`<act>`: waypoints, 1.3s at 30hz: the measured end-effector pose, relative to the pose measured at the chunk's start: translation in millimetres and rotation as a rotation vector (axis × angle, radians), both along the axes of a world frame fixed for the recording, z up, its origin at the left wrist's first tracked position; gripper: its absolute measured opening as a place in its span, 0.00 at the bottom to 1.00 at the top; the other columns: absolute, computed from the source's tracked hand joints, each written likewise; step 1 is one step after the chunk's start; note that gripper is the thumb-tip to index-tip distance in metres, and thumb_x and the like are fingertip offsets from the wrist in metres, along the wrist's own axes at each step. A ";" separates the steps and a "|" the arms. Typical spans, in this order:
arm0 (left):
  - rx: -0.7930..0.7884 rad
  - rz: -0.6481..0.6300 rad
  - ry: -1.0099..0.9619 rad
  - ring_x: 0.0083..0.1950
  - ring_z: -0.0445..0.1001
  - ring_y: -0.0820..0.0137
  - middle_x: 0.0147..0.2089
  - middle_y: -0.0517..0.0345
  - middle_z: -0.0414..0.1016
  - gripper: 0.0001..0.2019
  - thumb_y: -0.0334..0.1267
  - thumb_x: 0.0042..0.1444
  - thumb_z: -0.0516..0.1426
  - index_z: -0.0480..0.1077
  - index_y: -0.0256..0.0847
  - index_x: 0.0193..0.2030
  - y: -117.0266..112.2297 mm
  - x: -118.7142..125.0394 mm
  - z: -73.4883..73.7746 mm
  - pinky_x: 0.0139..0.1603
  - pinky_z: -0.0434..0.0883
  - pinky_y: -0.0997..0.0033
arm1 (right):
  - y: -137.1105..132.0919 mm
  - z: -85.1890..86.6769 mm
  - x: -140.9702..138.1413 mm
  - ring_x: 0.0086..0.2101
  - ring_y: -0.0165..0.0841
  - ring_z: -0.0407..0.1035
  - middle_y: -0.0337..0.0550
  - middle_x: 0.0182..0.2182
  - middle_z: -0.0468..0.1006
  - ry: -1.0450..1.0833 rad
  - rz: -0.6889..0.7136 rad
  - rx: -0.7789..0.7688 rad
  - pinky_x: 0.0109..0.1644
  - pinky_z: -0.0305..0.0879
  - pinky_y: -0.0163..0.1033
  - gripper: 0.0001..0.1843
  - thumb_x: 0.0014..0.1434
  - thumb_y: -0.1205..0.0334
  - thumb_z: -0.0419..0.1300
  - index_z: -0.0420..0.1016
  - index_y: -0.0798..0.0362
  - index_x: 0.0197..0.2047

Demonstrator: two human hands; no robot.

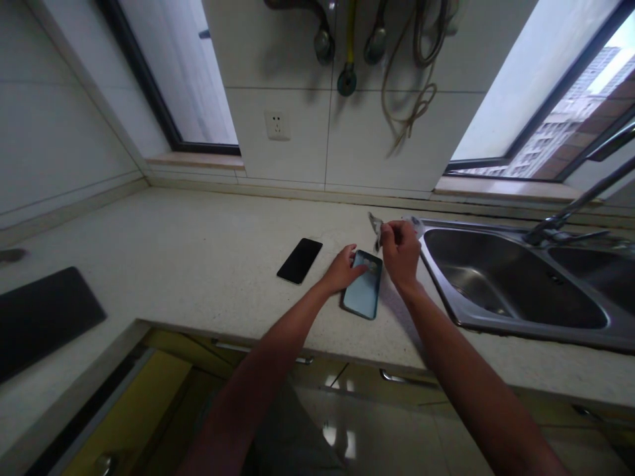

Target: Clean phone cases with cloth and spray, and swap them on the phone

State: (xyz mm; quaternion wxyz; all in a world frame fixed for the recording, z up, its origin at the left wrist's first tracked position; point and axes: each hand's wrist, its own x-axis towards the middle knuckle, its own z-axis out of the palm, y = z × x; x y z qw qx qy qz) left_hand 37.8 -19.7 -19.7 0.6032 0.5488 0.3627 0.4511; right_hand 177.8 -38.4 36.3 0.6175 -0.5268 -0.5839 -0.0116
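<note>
My left hand point(342, 270) is closed on the upper left side of a light blue phone case point(362, 299), thumb over the case and fingers along its edge. The case lies on the counter with its camera cutouts at the far end. Just right of it, my right hand point(401, 252) pinches a crumpled grey-white piece point(376, 223); whether this is a wipe or a wrapper I cannot tell. Another pale bit sticks out behind that hand, by the sink's corner. A black smartphone point(300, 260) lies flat to the left of my left hand.
A steel double sink point(449, 311) with a faucet point(548, 228) is set into the counter point(208, 251) on the right. At the far left lies a dark flat panel point(44, 317). Hoses and a socket point(276, 125) are on the tiled wall, between two windows.
</note>
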 end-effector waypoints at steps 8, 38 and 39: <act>0.236 0.128 0.205 0.67 0.60 0.45 0.47 0.44 0.76 0.10 0.36 0.43 0.67 0.74 0.45 0.34 -4.0 -9.7 6.7 0.71 0.50 0.47 | 4.9 -7.1 1.2 0.26 0.32 0.67 0.36 0.24 0.70 -0.020 0.070 -0.073 0.35 0.66 0.41 0.14 0.65 0.49 0.54 0.68 0.50 0.34; -0.013 0.585 0.455 0.44 0.77 0.56 0.45 0.43 0.77 0.27 0.45 0.38 0.73 0.70 0.39 0.43 8.0 -88.9 34.8 0.44 0.72 0.60 | 15.0 -26.5 -21.2 0.18 0.27 0.62 0.33 0.19 0.71 0.726 0.360 -0.412 0.21 0.58 0.34 0.15 0.43 0.50 0.66 0.73 0.52 0.28; -0.110 0.505 0.238 0.40 0.77 0.59 0.40 0.46 0.77 0.25 0.45 0.38 0.73 0.71 0.38 0.40 9.5 -89.1 35.0 0.41 0.72 0.62 | 13.7 -25.4 -22.0 0.18 0.27 0.63 0.33 0.19 0.72 0.734 0.366 -0.415 0.21 0.58 0.34 0.15 0.43 0.50 0.67 0.73 0.52 0.28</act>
